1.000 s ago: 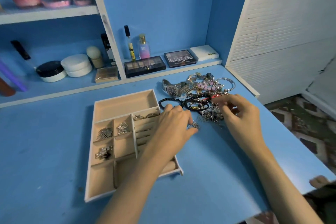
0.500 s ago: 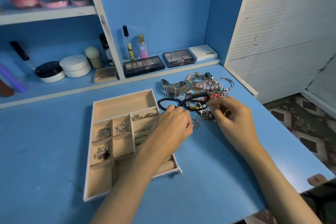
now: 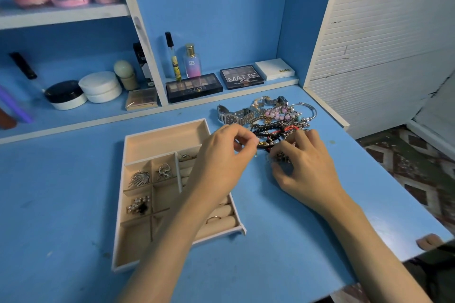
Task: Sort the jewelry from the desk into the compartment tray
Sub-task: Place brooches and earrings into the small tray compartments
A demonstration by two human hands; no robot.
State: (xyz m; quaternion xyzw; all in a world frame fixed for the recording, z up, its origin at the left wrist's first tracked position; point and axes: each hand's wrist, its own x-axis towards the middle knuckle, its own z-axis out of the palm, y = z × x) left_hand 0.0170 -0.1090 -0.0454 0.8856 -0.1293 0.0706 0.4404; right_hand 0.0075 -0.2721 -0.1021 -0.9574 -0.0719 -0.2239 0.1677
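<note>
Head view, looking down on blue desk (image 3: pixel 61 204).

Tray: beige-lined compartment tray with white rim (image 3: pixel 165 127) sits left of centre on the desk, partly hidden by the left forearm.
- Long rear compartment: nothing visible in it.
- Small square cells, left side: silver leaf-shaped brooch (image 3: pixel 139 178); beside it to the right a silver openwork piece (image 3: pixel 163 171); in the cell in front of the leaf, a pearl-and-black cluster brooch (image 3: pixel 139 206).
- Ring rolls, right side: one thin ring (image 3: pixel 213 218) seated between the rolls. The rest is hidden by the arm.

Unsorted stock: tangled pile of bracelets, chains and beads (image 3: pixel 278 115) lies on the desk right of the tray and apart from it. A silver metal wristwatch (image 3: pixel 231 118) lies at its left edge.

Left hand (image 3: pixel 221 155): above the tray's right rear corner, thumb and forefinger pinched on the end of a dark beaded strand (image 3: pixel 264 146) at the pile's near edge.

Right hand (image 3: pixel 305 167): just beside the left, fingers curled down, gripping a small silvery chain cluster (image 3: pixel 280 158) at the near side of the pile. Which piece it is, I cannot tell.

Low shelf behind: two black eyeshadow palettes (image 3: pixel 193 86), a white flat box (image 3: pixel 274 69) and a pink-blue perfume bottle (image 3: pixel 192 63).
</note>
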